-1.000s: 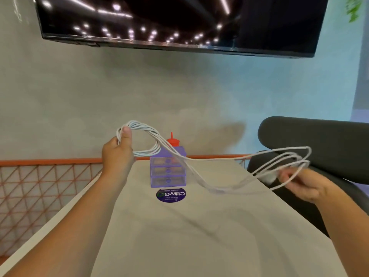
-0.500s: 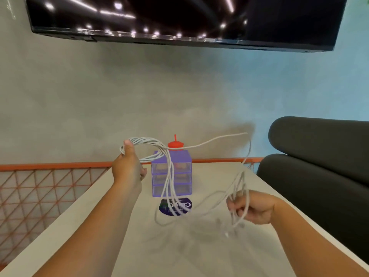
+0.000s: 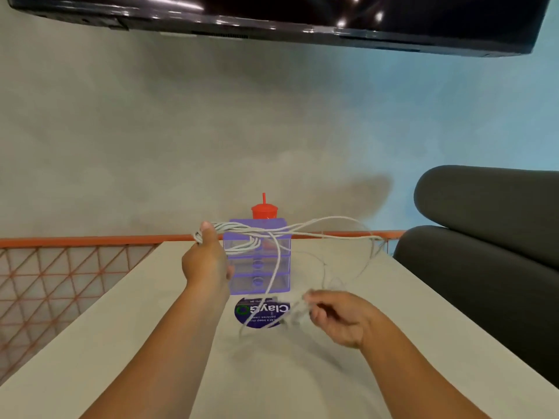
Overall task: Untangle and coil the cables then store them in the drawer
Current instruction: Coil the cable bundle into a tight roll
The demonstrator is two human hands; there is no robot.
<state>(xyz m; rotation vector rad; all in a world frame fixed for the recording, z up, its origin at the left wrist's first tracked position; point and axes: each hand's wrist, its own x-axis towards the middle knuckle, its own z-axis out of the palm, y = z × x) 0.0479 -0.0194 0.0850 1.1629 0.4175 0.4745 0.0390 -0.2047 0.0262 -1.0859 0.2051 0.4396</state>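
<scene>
Coils of white cable [image 3: 239, 228] are gripped by the left hand [image 3: 205, 263] at frame centre before the purple drawer unit [image 3: 258, 281], loose strands being pinched by the right hand [image 3: 341, 319] above the table [image 3: 145, 343], which is edged by an orange mesh rail [image 3: 60, 276] at left and a dark sofa [image 3: 484, 267] at right.

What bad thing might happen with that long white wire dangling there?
1. The loose loops of the white cable hang right in front of the purple drawer box. They might catch on it, or tip the red cup showing above it.
2. Only the left hand holds a neat coil. The strands at the right hand look crossed, so they may knot up.
</scene>
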